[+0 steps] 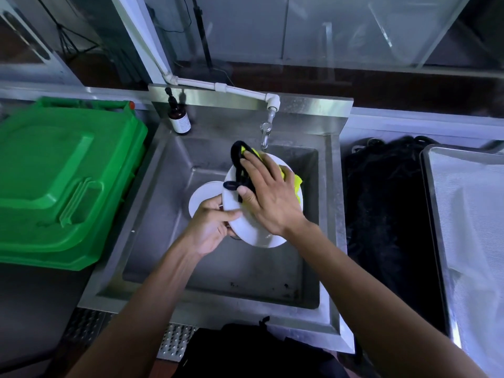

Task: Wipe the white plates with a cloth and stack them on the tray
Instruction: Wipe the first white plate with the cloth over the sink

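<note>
While left hand [211, 227] grips plate [245, 233] — cloth [291, 181] pressed.

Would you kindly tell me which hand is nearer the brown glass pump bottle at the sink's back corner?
Left. The left hand grips the white plate below the brown glass pump bottle; the right hand lies further right.

Steel sink [174, 159], green bin [54, 170] left, glass partition [327, 31] behind.

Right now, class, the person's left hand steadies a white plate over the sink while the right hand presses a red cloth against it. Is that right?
Not quite: the cloth is yellow and black, not red, as the head view shows. The left hand does steady the white plate over the sink while the right hand presses the cloth on it.
</note>
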`<state>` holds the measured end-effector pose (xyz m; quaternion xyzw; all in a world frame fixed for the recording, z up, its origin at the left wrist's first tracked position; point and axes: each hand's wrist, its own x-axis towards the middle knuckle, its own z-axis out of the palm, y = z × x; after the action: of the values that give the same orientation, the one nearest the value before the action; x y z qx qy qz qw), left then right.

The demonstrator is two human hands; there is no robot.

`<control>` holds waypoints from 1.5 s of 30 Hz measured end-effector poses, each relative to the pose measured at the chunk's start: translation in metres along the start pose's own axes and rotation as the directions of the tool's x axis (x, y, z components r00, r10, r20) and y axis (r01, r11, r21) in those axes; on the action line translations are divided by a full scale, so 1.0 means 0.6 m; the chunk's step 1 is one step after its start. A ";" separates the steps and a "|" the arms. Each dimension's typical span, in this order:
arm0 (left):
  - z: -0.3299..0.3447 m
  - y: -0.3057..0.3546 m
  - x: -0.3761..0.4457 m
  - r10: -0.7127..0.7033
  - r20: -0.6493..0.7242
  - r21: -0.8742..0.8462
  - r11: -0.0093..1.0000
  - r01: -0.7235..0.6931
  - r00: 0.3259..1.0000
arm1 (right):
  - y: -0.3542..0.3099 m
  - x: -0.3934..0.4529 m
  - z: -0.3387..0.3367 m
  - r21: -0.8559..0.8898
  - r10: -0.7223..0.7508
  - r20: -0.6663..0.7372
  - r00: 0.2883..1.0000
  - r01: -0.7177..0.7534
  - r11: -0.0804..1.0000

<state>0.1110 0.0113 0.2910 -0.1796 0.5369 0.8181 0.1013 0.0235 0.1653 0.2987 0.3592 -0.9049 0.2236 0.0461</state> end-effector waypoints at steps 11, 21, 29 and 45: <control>0.009 -0.009 0.000 -0.031 0.010 0.038 0.999 0.030 0.999 | 0.023 0.007 0.011 -0.020 -0.082 -0.069 0.994 0.080 0.997; 0.011 -0.016 0.002 -0.016 -0.061 0.014 1.000 0.017 0.998 | 0.058 0.023 0.024 0.127 0.188 -0.040 0.981 -0.181 0.975; -0.004 -0.020 -0.001 -0.006 -0.088 -0.019 1.000 0.005 0.996 | 0.088 0.009 0.037 0.262 0.383 0.028 0.923 -0.376 0.889; -0.030 0.034 0.029 0.042 -0.093 -0.047 0.998 -0.046 0.995 | -0.044 0.002 0.055 0.258 0.525 -0.030 0.851 -0.501 0.826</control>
<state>0.0909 -0.0141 0.2947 -0.2078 0.5246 0.8238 0.0539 0.0428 0.1335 0.2791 0.0941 -0.9307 0.3531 -0.0143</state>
